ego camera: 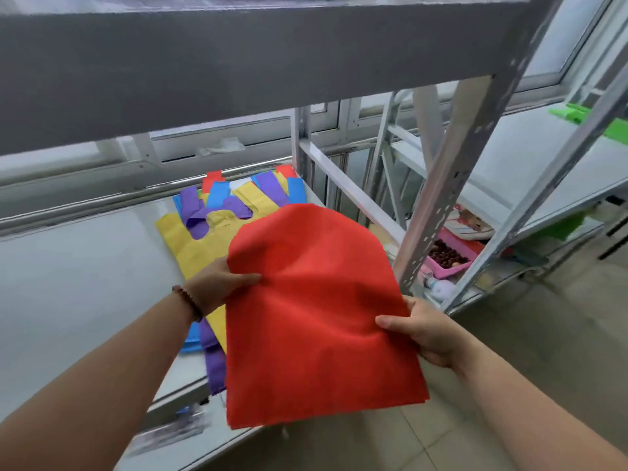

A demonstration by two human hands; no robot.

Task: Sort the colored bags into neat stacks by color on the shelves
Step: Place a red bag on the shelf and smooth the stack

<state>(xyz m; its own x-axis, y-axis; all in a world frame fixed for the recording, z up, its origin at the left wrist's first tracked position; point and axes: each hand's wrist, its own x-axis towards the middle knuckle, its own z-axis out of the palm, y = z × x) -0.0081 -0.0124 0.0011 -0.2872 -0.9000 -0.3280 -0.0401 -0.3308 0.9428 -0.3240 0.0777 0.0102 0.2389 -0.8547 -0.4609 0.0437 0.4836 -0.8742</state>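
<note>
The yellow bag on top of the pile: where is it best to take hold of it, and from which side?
Probably its left handle strap, approached from the left. The yellow bag lies flat, and that strap is exposed, while the red bag covers its right half.

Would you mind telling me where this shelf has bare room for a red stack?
The shelf is bare left of the mixed bag pile, out to its front edge. The right end is crowded: the pile reaches the upright post.
</note>
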